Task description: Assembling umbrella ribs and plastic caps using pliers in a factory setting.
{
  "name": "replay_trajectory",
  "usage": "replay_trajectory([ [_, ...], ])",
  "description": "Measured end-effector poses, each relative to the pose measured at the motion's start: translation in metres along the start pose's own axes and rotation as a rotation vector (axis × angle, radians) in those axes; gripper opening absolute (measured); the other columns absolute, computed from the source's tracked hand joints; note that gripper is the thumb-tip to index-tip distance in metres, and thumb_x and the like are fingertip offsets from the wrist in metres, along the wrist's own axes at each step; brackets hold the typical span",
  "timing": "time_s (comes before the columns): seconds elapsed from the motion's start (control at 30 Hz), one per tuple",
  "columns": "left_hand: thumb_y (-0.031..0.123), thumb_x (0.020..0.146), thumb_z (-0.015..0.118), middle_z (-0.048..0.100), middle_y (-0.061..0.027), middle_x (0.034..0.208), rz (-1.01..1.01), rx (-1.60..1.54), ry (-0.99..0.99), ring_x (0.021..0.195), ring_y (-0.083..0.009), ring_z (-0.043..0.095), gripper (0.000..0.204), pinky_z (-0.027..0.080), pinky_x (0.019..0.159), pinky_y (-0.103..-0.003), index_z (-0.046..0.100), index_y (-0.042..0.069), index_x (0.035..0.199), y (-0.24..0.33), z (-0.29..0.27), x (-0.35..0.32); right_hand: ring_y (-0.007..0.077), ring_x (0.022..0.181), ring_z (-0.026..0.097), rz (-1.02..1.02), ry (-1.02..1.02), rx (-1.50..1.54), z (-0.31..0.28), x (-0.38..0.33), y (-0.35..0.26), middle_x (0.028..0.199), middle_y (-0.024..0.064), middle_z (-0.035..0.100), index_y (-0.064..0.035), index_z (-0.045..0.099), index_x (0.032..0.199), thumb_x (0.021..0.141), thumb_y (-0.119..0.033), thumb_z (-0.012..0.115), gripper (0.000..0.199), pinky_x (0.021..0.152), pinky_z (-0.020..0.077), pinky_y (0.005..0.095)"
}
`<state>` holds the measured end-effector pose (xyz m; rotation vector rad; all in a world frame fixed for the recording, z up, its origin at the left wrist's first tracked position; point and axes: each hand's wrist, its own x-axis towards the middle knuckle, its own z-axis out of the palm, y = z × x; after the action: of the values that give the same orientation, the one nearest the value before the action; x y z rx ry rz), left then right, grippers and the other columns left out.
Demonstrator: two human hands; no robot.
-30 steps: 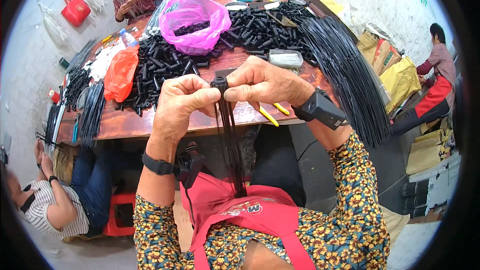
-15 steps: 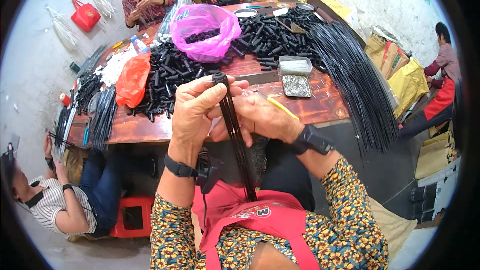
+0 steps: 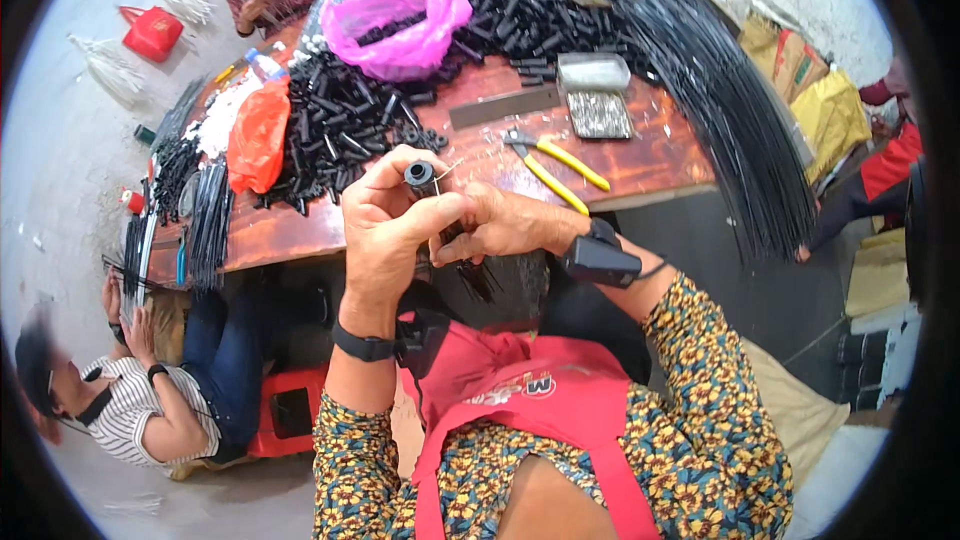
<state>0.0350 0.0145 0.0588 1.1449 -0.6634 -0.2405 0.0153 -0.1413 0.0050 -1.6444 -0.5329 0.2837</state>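
My left hand (image 3: 382, 215) is wrapped round a short black plastic tube (image 3: 420, 175), its hollow round end tipped up toward me. Below it, a bundle of thin black rods (image 3: 478, 282) pokes out beneath my fingers, foreshortened. My right hand (image 3: 508, 222) is closed against the left thumb at the tube's side, and what its fingertips pinch is hidden. A thin pale strand (image 3: 450, 169) sticks out beside the tube. On the table just beyond my right hand lie cutting pliers (image 3: 552, 162) with yellow handles, jaws toward the left.
Black tubes (image 3: 350, 110) lie heaped on the wooden table (image 3: 480, 90), around a pink bag (image 3: 440, 25). Long black rods (image 3: 715, 90) hang over the right edge. A metal bar (image 3: 503, 107) and a tray of small pieces (image 3: 598, 116) lie ahead. Co-workers sit left and behind.
The tube and rods have tilted, so the hollow end now faces me. Both hands sit lower against the table, and the pliers, mostly covered before, now show fully. The whole view has shifted.
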Motion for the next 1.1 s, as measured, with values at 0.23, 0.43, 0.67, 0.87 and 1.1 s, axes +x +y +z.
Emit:
replay_trajectory([
  [0.23, 0.045, 0.088, 0.059, 0.060, -0.0127, 0.077, -0.221, -0.226, -0.293, 0.065, -0.0193, 0.061, 0.053, 0.050, 0.060, -0.028, 0.058, -0.008, 0.097, -0.046, -0.019, -0.019, 0.0091, 0.065, 0.058, 0.002, -0.199, 0.179, 0.016, -0.017, 0.038, 0.077, 0.0008, 0.066, -0.0028, 0.069, 0.088, 0.079, -0.016, 0.071, 0.017, 0.058, 0.0487, 0.0239],
  [0.43, 0.047, 0.088, 0.058, 0.047, -0.0043, 0.065, -0.133, -0.446, -0.165, 0.052, -0.0107, 0.040, 0.050, 0.031, 0.047, -0.024, 0.053, -0.002, 0.080, -0.071, -0.013, -0.016, 0.0120, 0.073, 0.062, -0.028, 0.126, -0.142, -0.027, -0.044, 0.006, 0.081, 0.0066, 0.066, 0.0013, 0.066, 0.098, 0.076, -0.024, 0.073, 0.035, 0.066, 0.0504, 0.0271],
  [0.67, 0.041, 0.089, 0.059, 0.051, -0.0040, 0.073, -0.181, -0.352, 0.062, 0.060, -0.0114, 0.045, 0.042, 0.035, 0.052, -0.023, 0.053, -0.001, 0.091, -0.074, 0.008, -0.018, 0.0336, 0.079, 0.064, -0.258, 0.293, -0.686, -0.048, -0.046, -0.062, 0.091, 0.0196, 0.064, 0.0029, 0.063, 0.090, 0.068, -0.035, 0.070, 0.044, 0.066, 0.0502, 0.0404],
  [0.87, 0.034, 0.090, 0.057, 0.051, 0.0006, 0.079, -0.190, -0.439, 0.166, 0.064, -0.0079, 0.045, 0.035, 0.038, 0.052, -0.020, 0.051, 0.006, 0.109, -0.083, -0.022, -0.031, 0.0357, 0.058, 0.063, -0.419, 0.349, -0.835, -0.034, -0.025, -0.053, 0.059, 0.0194, 0.060, -0.0017, 0.067, 0.064, 0.063, -0.021, 0.064, 0.020, 0.053, 0.0482, 0.0441],
  [1.1, 0.035, 0.097, 0.047, 0.045, -0.0030, 0.072, -0.021, -0.440, -0.064, 0.053, -0.0099, 0.037, 0.035, 0.029, 0.044, -0.021, 0.052, 0.000, 0.098, -0.082, 0.005, -0.013, 0.0313, 0.061, 0.065, -0.255, 0.304, -0.856, -0.041, -0.039, -0.062, 0.062, 0.0162, 0.063, -0.0018, 0.067, 0.064, 0.057, -0.028, 0.072, 0.028, 0.055, 0.0493, 0.0400],
])
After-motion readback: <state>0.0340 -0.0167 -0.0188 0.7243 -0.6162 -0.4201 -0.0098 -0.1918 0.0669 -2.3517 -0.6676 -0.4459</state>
